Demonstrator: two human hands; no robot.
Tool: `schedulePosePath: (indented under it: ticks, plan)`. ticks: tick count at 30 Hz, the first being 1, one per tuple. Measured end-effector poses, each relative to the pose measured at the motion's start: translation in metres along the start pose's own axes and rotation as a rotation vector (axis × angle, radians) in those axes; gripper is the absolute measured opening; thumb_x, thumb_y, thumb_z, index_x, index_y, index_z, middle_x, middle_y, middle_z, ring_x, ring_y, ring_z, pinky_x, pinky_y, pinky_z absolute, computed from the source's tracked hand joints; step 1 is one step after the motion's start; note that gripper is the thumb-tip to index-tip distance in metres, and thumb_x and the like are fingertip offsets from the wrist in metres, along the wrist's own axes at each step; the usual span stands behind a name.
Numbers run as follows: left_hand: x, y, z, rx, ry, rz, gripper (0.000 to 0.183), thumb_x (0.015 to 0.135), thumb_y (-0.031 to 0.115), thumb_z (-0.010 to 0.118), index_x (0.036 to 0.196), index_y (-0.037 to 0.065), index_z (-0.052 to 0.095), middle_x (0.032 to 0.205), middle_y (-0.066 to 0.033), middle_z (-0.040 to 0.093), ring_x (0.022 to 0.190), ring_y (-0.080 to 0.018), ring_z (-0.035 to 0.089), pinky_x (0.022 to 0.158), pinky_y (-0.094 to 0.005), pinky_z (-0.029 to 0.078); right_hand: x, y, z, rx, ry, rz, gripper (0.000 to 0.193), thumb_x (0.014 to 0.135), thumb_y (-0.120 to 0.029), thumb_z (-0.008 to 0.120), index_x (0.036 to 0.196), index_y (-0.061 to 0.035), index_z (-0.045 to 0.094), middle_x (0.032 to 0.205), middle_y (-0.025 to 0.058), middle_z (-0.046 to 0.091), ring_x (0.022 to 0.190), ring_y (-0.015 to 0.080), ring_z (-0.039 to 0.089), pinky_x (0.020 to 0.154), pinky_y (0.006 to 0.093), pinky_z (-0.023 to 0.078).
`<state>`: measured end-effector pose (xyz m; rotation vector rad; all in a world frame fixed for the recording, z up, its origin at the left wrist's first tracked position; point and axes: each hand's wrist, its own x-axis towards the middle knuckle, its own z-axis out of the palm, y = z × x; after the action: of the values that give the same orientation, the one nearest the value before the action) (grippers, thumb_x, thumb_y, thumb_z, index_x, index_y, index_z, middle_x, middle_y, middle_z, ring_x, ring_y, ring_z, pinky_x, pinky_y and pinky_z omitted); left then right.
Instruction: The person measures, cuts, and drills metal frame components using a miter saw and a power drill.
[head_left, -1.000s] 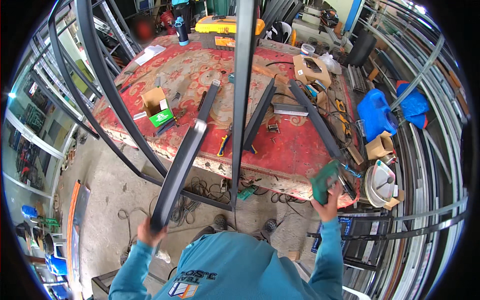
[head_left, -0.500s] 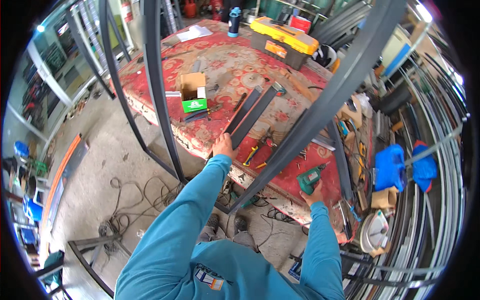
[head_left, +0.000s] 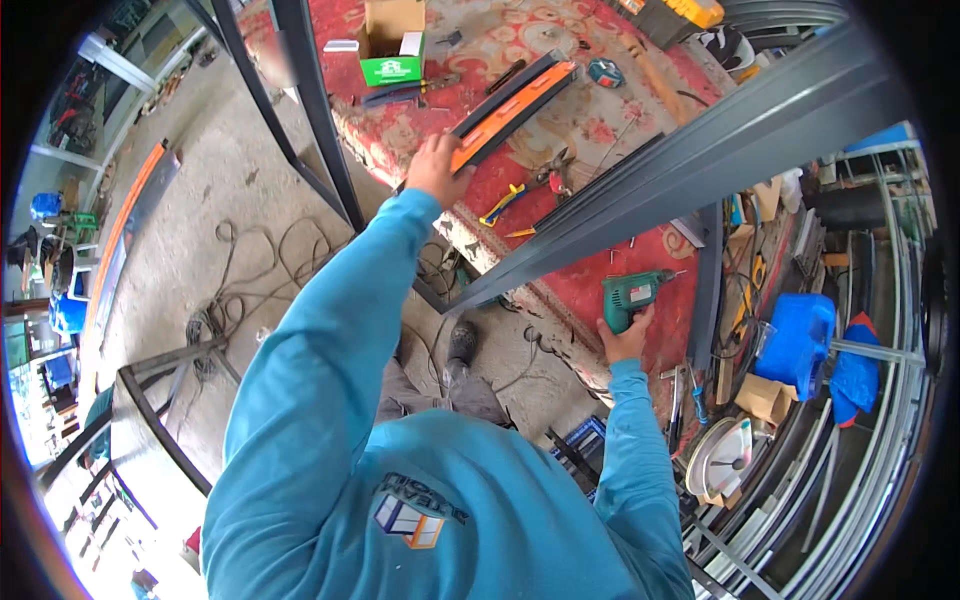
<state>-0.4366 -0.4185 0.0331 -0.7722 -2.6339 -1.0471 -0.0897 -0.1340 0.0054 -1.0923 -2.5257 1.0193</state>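
My left hand [head_left: 438, 172] is closed over the near end of a dark grey metal profile [head_left: 540, 108]. An orange strip [head_left: 507, 117] runs along the inside of the profile, which lies on the red patterned carpet [head_left: 560, 220] covering the table. My right hand [head_left: 627, 338] is wrapped round the handle of a green power drill [head_left: 632, 293], low over the carpet near the table's edge. The drill's bit points right. Between my hands lie yellow-and-blue-handled pliers [head_left: 503, 204] and red-handled cutters [head_left: 556, 175].
A dark metal frame [head_left: 690, 185] slants up across the table's right side; more uprights [head_left: 318, 110] stand at left. An open cardboard box [head_left: 392, 70] and a tape measure [head_left: 604, 72] sit farther back. Cables [head_left: 250, 260] trail over the floor. A blue container [head_left: 797, 335] stands at right.
The profile under my left hand has turned, so its orange strip now shows. My view has tilted downward. The drill stays in my right hand, its bit now pointing more to the right.
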Motion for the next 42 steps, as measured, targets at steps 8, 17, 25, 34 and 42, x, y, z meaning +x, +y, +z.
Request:
schedulePosePath:
  ticks: [8,17,25,34,42]
  plan:
    - [-0.332,-0.138,-0.135,0.013,-0.170,-0.662,0.033,0.076,0.021,0.071,0.096,0.000,0.055,0.092,-0.0152,0.059,0.087,-0.0312,0.059,0.075,-0.0392,0.049,0.058,-0.009,0.011,-0.161,0.082,-0.086,0.110,0.065,-0.036,0.080,0.142,0.0028,0.013,0.129,0.0280,0.045,0.115,0.0407,0.050,0.098,0.0439,0.040]
    - [-0.712,-0.126,-0.262,0.000,-0.425,-1.791,0.044,0.070,0.032,0.074,0.092,-0.004,0.065,0.083,-0.0165,0.069,0.077,-0.0241,0.067,0.070,-0.0375,0.055,-0.051,-0.033,0.043,-0.542,0.433,-0.076,0.091,0.068,-0.031,0.077,0.137,0.0057,0.030,0.135,0.0283,0.038,0.120,0.0430,0.043,0.103,0.0460,0.035]
    - [-0.727,-0.254,-0.321,-0.522,0.075,-1.716,0.022,0.072,0.014,0.076,0.078,0.001,0.059,0.064,-0.0074,0.061,0.057,-0.0152,0.057,0.048,-0.0291,0.046,-0.207,-0.029,0.292,-0.400,-0.166,-0.175,0.041,0.069,-0.007,0.068,0.109,-0.0044,0.058,0.086,0.0124,0.065,0.079,0.0217,0.063,0.066,0.0357,0.052]
    - [-0.652,-0.440,-0.367,-0.434,0.362,-1.464,0.029,0.072,0.025,0.076,0.081,0.000,0.063,0.074,-0.0096,0.066,0.066,-0.0181,0.061,0.061,-0.0327,0.050,-0.254,-0.303,0.436,0.085,-1.031,0.216,0.044,0.080,-0.012,0.067,0.121,-0.0058,0.052,0.094,0.0126,0.064,0.071,0.0189,0.061,0.060,0.0326,0.051]
    - [-0.619,-0.480,-0.424,-0.294,0.168,-1.730,0.039,0.069,0.035,0.077,0.089,0.003,0.067,0.085,-0.0144,0.068,0.083,-0.0273,0.065,0.076,-0.0379,0.051,-0.150,-0.335,0.592,-0.883,-1.309,-0.501,0.022,0.085,-0.030,0.055,0.089,-0.0127,0.068,0.088,0.0151,0.067,0.070,0.0318,0.065,0.060,0.0463,0.052]
